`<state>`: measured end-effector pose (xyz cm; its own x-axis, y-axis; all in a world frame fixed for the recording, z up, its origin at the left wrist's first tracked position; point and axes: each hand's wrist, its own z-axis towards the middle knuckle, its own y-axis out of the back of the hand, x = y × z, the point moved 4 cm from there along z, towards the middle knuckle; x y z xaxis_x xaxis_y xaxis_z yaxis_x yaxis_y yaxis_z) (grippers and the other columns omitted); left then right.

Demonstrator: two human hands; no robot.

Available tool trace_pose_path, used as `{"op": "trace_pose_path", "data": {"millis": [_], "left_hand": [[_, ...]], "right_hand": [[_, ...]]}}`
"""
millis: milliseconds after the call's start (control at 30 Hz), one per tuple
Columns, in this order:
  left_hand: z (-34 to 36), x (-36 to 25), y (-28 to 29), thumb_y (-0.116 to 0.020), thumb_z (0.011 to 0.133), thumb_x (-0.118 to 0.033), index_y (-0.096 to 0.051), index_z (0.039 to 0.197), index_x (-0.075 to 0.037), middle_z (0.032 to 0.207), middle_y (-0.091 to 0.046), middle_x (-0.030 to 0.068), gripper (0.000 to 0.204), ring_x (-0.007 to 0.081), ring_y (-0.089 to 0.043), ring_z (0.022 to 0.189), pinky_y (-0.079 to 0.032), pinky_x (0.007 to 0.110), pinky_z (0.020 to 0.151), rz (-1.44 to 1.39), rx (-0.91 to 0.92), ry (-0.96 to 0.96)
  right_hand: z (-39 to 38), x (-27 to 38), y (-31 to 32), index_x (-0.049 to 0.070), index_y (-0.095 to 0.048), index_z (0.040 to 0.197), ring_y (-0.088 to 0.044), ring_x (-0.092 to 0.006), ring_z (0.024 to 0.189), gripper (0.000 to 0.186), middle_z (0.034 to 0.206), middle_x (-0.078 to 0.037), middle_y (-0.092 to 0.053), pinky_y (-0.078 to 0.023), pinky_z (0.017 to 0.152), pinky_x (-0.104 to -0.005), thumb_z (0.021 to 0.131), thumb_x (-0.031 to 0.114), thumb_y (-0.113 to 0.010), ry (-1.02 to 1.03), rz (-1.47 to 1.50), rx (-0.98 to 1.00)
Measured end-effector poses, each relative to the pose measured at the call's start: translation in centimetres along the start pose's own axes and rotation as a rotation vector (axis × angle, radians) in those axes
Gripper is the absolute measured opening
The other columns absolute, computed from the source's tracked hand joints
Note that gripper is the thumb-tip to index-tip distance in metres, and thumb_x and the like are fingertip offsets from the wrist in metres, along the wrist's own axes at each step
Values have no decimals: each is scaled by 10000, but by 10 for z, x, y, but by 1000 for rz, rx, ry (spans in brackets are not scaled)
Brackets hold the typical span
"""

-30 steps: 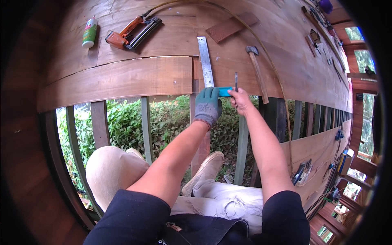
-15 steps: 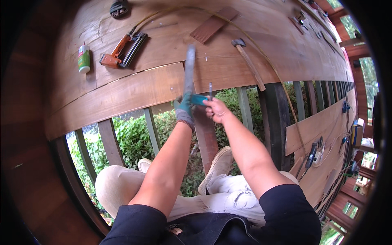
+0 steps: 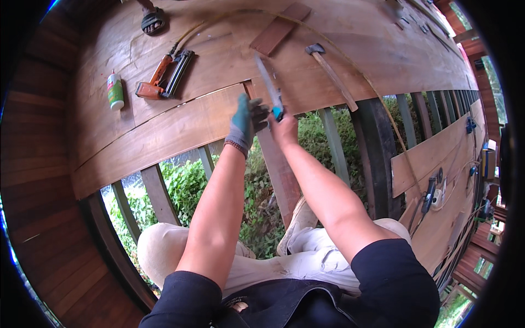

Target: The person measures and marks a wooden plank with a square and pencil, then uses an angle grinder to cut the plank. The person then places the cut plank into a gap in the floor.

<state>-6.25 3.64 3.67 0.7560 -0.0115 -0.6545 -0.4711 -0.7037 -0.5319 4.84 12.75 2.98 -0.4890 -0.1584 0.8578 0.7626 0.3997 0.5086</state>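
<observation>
Nearest, the legs point(image 3: 306, 270) are bent above exposed joists point(image 3: 334, 145); foliage point(image 3: 180, 191) shows through the openings. Decking is absent from this section.

Right hand point(image 3: 285, 130): bare, closed around the teal stock of the square point(image 3: 268, 83). The square is located ahead of the body, its metal blade angled outward toward the deck point(image 3: 224, 52). A thin dark item lies against the blade; whether the fingers hold it too cannot be told.

Left hand point(image 3: 244, 119): gloved, fingers parted, gripping nothing visible. It is positioned beside the right hand; contact between the two cannot be confirmed.

Status: the area beyond the joists is covered. The front board point(image 3: 169, 130) is in place but appears unfinished in fit: a dark gap runs along part of its far edge, and a narrow strip of beam shows at its right end. Fastening cannot be verified. The near joists remain uncovered.

Beyond the front board: the nail gun point(image 3: 164, 76), connected to a hose point(image 3: 353, 63), and, to its left, a white-and-green bottle point(image 3: 115, 92), lying down. Bottle contents are not visible. The hammer point(image 3: 332, 75) lies at right, the offcut point(image 3: 280, 28) farther out.
</observation>
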Motion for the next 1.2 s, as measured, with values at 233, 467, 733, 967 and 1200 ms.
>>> {"op": "trace_pose_path", "data": {"millis": [233, 467, 733, 967, 1200], "left_hand": [[-9, 67, 109, -569, 932, -633, -615, 1047, -127, 921, -649, 60, 521, 222, -617, 811, -522, 401, 763, -275, -846, 252], [12, 76, 133, -604, 976, -455, -593, 869, -177, 679, -602, 1, 298, 200, -571, 554, -486, 364, 567, -226, -717, 233], [12, 71, 142, -530, 970, -205, -577, 881, -124, 648, -591, 34, 129, 219, -607, 553, -519, 392, 560, -245, -683, 345], [-4, 81, 118, -426, 988, -136, -530, 864, -81, 650, -554, 35, 171, 185, -531, 532, -589, 391, 652, -676, -789, 122], [-5, 68, 124, -541, 964, -206, -504, 706, -181, 536, -396, -44, 262, 123, -397, 423, -536, 316, 539, -821, -622, 23]], "right_hand": [[13, -50, 8, 25, -678, 914, -620, -159, 621, 165, 768, -45, -682, -491, 601, -333, 828, 128, -775, -451, 604, -70], [-9, -66, -1, 92, -586, 963, -428, -60, 479, 215, 759, 10, -567, -283, 382, -226, 825, 12, -730, -681, 851, 31], [-1, -69, -2, 98, -577, 993, -436, -56, 511, 249, 772, 19, -556, -285, 403, -225, 827, 3, -737, -678, 913, 87], [-13, -68, -12, 163, -565, 956, -450, -69, 532, 249, 759, 43, -532, -294, 407, -224, 842, 36, -747, -762, 1001, 171], [-40, -55, -35, 165, -582, 965, -441, -55, 531, 266, 743, 46, -536, -299, 414, -211, 827, 41, -773, -796, 1019, 282]]}}
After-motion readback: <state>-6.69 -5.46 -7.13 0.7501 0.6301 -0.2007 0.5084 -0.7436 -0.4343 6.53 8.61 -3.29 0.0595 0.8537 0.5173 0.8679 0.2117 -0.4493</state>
